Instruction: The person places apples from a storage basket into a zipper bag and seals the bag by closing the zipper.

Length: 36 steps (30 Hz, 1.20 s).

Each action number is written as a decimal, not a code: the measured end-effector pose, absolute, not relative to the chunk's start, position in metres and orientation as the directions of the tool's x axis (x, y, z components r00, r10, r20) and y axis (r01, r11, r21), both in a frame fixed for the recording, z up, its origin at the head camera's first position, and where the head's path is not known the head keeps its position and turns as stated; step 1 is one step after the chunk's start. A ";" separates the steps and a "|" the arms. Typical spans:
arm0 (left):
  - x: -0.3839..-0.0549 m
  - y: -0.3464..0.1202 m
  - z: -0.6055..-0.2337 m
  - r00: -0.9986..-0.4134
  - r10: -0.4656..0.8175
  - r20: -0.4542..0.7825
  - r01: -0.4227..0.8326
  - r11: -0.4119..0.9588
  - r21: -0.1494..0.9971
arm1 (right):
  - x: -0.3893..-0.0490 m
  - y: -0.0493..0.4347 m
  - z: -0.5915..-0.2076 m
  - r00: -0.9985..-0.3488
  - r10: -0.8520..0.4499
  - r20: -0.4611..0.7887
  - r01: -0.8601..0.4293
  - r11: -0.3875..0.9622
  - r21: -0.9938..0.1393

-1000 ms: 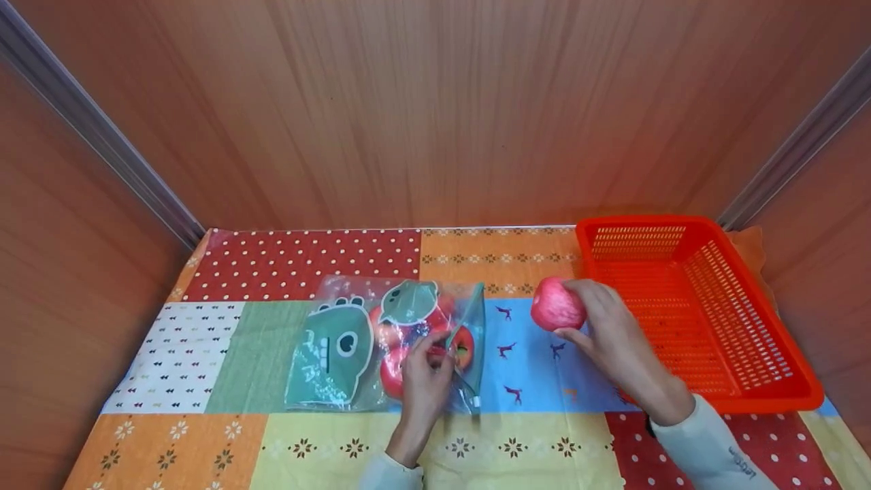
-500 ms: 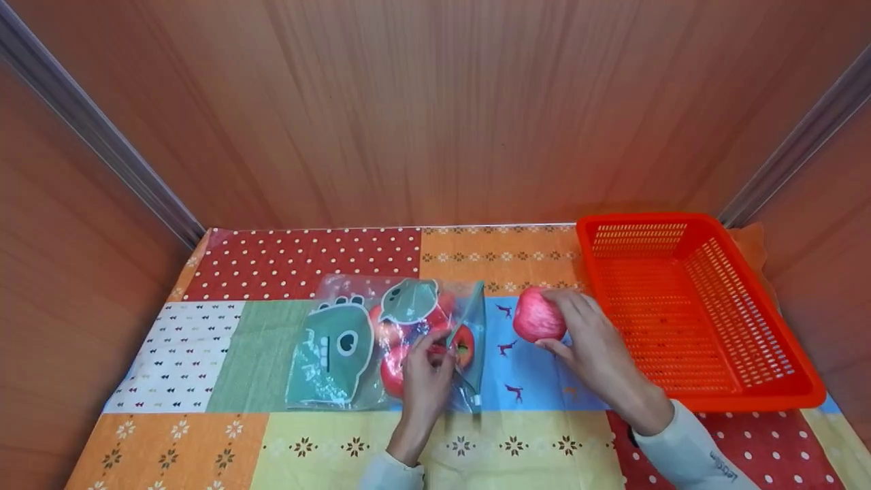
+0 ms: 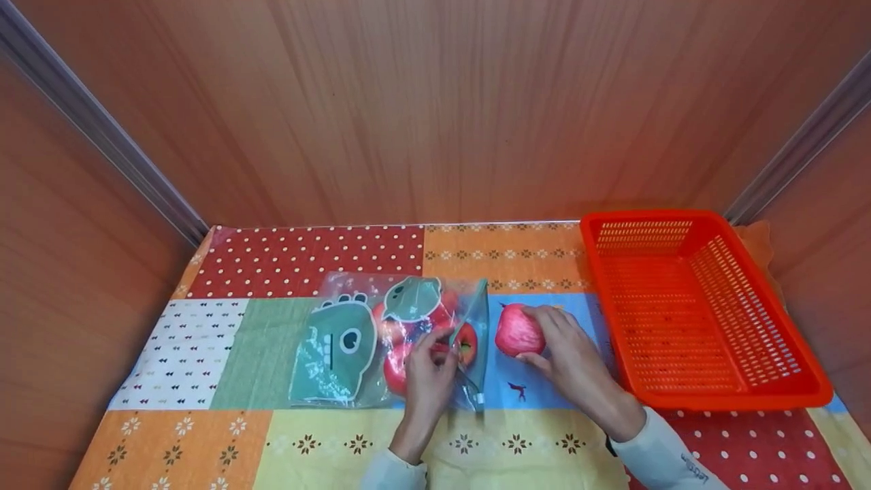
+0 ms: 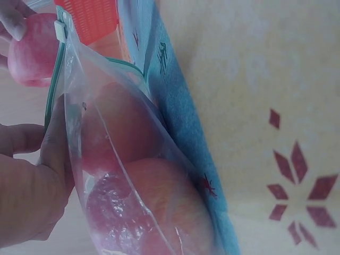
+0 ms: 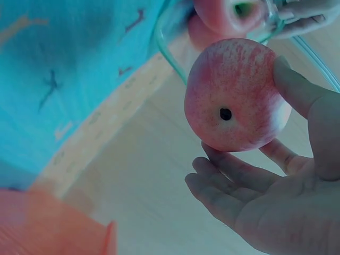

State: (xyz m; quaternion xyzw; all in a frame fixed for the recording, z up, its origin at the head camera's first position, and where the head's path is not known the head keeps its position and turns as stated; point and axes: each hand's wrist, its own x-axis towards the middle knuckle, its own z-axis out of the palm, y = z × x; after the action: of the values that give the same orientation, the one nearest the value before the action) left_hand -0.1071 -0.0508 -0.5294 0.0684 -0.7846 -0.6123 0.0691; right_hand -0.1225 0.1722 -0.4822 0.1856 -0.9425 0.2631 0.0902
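A clear zip bag (image 3: 333,357) with a green cartoon monster print lies flat, its mouth towards the right. Several red apples (image 4: 164,204) show through the plastic, one of them right at the mouth with its stem end outward. My left hand (image 3: 429,384) pinches the upper layer of the bag at the opening and lifts it, parting the green zip edges. Between thumb and fingers my right hand (image 3: 578,364) grips another red apple (image 3: 518,332) just right of the bag's mouth; in the right wrist view its dark-dotted end (image 5: 226,114) faces the camera.
An orange-red plastic basket (image 3: 670,320) with slotted walls stands at the right, nothing in it. A patchwork cloth (image 3: 204,354) covers the table. Wood-look panels (image 3: 435,116) close in the back and both sides.
My right hand has carried the apple leftward and slightly down, from beside the basket to near the bag's mouth. My left hand keeps its pinch on the bag.
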 end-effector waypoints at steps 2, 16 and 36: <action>-0.107 -0.051 -0.529 -0.982 -0.188 0.026 -0.021 0.241 0.970 | -0.123 0.170 -0.487 -0.916 -0.299 0.268 -0.396 0.782 -0.481; -0.106 -0.052 -0.530 -0.979 -0.198 0.034 -0.015 0.243 0.970 | -0.127 0.160 -0.509 -0.927 -0.283 0.247 -0.375 0.748 -0.548; -0.105 -0.053 -0.531 -0.979 -0.201 0.029 -0.017 0.224 0.974 | -0.129 0.144 -0.515 -0.940 -0.278 0.195 -0.340 0.752 -0.565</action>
State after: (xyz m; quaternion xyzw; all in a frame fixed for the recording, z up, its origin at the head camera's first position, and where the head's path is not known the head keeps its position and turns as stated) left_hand -0.1054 -0.0530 -0.5305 0.0699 -0.7789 -0.6188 0.0744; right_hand -0.1286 0.1438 -0.5150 0.1653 -0.9346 0.3111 0.0495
